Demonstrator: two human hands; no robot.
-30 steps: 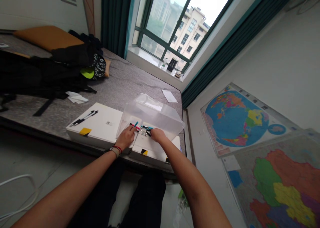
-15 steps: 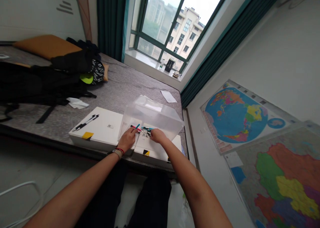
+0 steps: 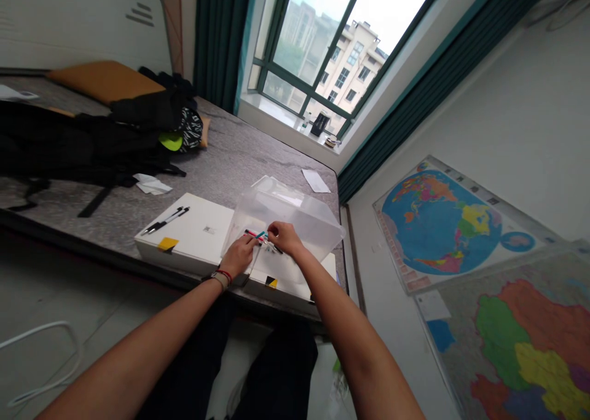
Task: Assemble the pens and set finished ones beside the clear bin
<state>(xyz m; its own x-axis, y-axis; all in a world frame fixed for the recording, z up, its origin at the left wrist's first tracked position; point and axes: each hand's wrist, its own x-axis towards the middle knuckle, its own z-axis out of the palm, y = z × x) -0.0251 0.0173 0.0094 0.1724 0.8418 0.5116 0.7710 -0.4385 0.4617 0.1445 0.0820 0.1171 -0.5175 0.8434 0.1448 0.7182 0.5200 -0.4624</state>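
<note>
My left hand [image 3: 238, 255], with a red bracelet at the wrist, reaches over the edge of the white boxes. Its fingers are closed on a teal pen [image 3: 260, 234] that sticks out past the fingertips. My right hand [image 3: 284, 238] hovers just right of it, fingers pinched together; what they hold, if anything, is hidden. Under and between both hands lies a small pile of pens [image 3: 273, 246], red and dark ones among them. Behind the hands a translucent plastic bin [image 3: 295, 210] lies on its side, its opening towards me.
Two black-and-white pens [image 3: 166, 221] lie on the left white box [image 3: 207, 214]; the right white box [image 3: 286, 275] stands beside it. A crumpled tissue [image 3: 152, 184], a black bag [image 3: 83, 146] and a paper sheet [image 3: 316, 181] are on the grey mattress [image 3: 221, 155]. A mapped wall rises at right.
My right hand has lifted slightly up and away from the pile. My left hand stays low by the pens, the teal pen still in it. The view has shifted slightly.
</note>
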